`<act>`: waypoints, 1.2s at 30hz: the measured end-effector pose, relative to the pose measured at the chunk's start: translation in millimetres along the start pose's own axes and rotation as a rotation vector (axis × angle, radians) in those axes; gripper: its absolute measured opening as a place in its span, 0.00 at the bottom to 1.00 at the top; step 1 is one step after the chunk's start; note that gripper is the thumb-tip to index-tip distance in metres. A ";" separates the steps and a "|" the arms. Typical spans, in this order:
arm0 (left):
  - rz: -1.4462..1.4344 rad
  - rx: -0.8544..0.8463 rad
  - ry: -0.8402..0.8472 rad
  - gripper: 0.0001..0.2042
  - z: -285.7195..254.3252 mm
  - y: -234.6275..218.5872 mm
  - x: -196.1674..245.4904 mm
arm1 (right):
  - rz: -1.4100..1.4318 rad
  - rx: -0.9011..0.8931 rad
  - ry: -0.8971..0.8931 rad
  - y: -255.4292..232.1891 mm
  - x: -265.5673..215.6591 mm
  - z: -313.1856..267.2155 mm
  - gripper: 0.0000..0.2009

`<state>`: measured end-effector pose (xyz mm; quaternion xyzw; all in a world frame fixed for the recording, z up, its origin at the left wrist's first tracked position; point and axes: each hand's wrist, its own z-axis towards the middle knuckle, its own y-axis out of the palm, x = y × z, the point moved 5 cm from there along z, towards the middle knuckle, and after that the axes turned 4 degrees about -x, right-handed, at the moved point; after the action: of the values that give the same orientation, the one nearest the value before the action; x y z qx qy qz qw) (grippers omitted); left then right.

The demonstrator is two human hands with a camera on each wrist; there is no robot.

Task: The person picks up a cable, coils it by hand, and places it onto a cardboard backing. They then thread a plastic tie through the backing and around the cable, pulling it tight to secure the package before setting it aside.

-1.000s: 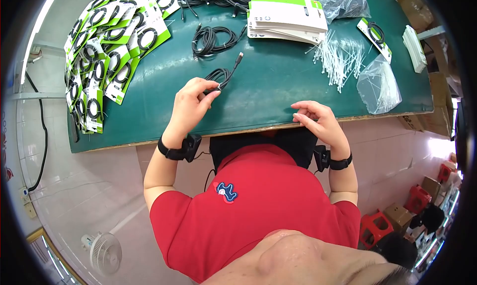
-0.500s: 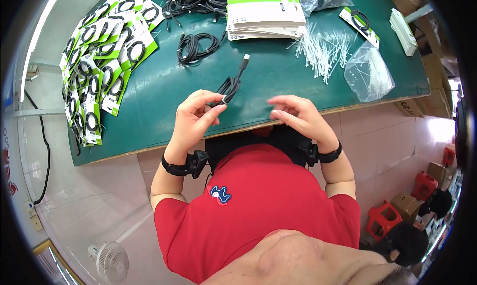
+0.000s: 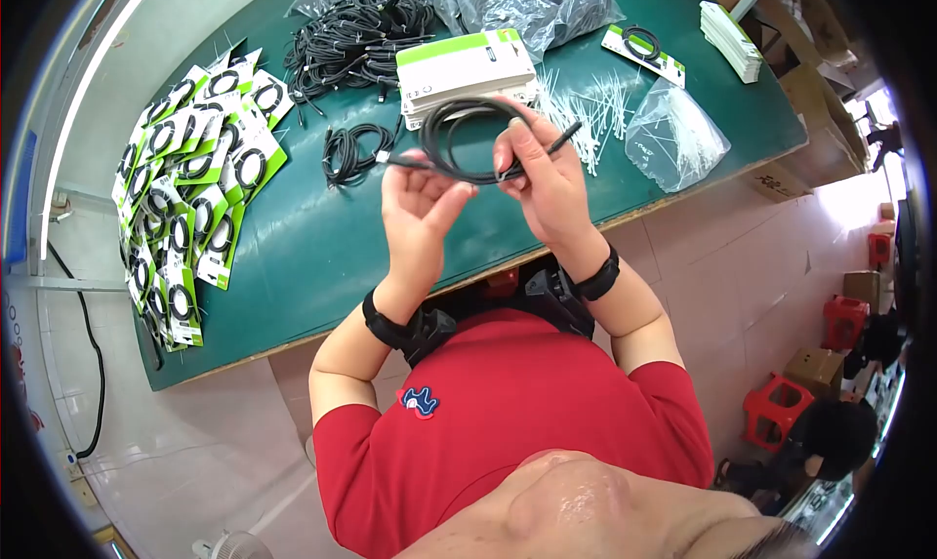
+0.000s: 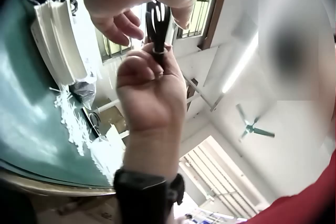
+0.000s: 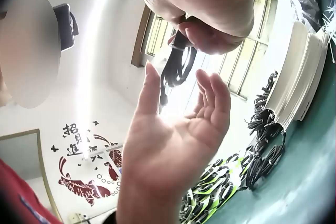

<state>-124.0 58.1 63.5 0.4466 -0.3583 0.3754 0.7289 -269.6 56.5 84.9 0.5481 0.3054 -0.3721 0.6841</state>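
My right hand (image 3: pixel 549 183) pinches a coiled black USB cable (image 3: pixel 429 135) at the lower right of its loop, thumb toward the camera. One cable end with a silver plug (image 3: pixel 383 156) points left, and the other end sticks out to the right. My left hand (image 3: pixel 418 213) is beside the coil with its palm up and fingers loosely spread; the plug end overlaps its fingertips in the head view. In the right wrist view the left hand (image 5: pixel 178 134) is spread below the hanging cable (image 5: pixel 181 66), not gripping it. The coil is held up over the green table (image 3: pixel 322 257).
Carded cables (image 3: pixel 185 188) cover the table's left side. A heap of loose black cables (image 3: pixel 356 37) and another coiled cable (image 3: pixel 356 151) lie behind. A stack of white-green cards (image 3: pixel 464 61), scattered white zip ties (image 3: pixel 586 105) and a plastic bag (image 3: pixel 675 135) are toward the right.
The left hand has let go of the cable, which is now in the right hand. Both hands have come together and up, and the cable shows as a wider loop.
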 end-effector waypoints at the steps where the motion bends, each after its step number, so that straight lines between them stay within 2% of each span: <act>1: -0.050 0.062 -0.056 0.21 7.8 7.0 2.4 | -0.001 -0.001 -0.003 1.6 2.3 -0.3 0.21; 3: -0.148 0.187 -0.165 0.22 20.9 13.6 5.0 | -0.105 -0.013 0.022 2.9 13.6 -1.5 0.20; 4: -0.148 0.186 -0.160 0.22 23.0 9.7 1.3 | -0.157 -0.019 0.034 3.1 17.2 -1.3 0.19; 7: -0.461 -0.073 -0.134 0.18 30.2 9.4 -10.3 | -0.172 0.040 -0.002 -1.5 15.6 2.3 0.19; 8: -0.464 -0.075 -0.135 0.18 29.8 6.6 -12.4 | -0.180 0.074 -0.013 -4.5 14.9 2.2 0.20; 11: -0.274 -0.161 -0.236 0.21 24.1 6.2 -19.7 | -0.274 0.003 -0.067 -8.4 12.9 1.2 0.21; 13: -0.216 -0.150 -0.262 0.22 22.5 7.2 -16.3 | -0.319 -0.031 -0.089 -10.4 12.3 1.7 0.21; 15: -0.091 -0.136 -0.303 0.23 22.1 7.5 -12.4 | -0.284 -0.069 -0.011 -12.3 16.0 6.1 0.23; 17: -0.107 -0.149 -0.306 0.24 21.7 3.0 -13.7 | -0.264 -0.087 0.026 -12.6 17.2 6.3 0.24; 20: -0.142 -0.165 -0.310 0.25 20.8 -4.3 -14.4 | -0.131 -0.057 0.199 -14.8 25.2 2.1 0.25; 24: -0.162 -0.183 -0.314 0.25 21.2 -7.9 -9.8 | -0.013 -0.039 0.299 -16.2 26.5 -1.5 0.26; 29: -0.116 -0.232 -0.362 0.23 18.2 -12.7 -5.9 | 0.022 -0.042 0.316 -18.2 29.2 -3.3 0.26; 32: -0.026 -0.268 -0.385 0.22 14.9 -13.9 -3.7 | -0.071 -0.067 0.295 -16.1 27.9 -0.9 0.27; 36: 0.041 -0.306 -0.330 0.21 13.1 -10.2 3.4 | -0.069 -0.076 0.262 -16.6 29.7 1.8 0.25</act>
<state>-116.0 43.5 67.0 0.3788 -0.5343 0.2533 0.7120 -267.7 47.6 52.0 0.5548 0.4245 -0.3088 0.6455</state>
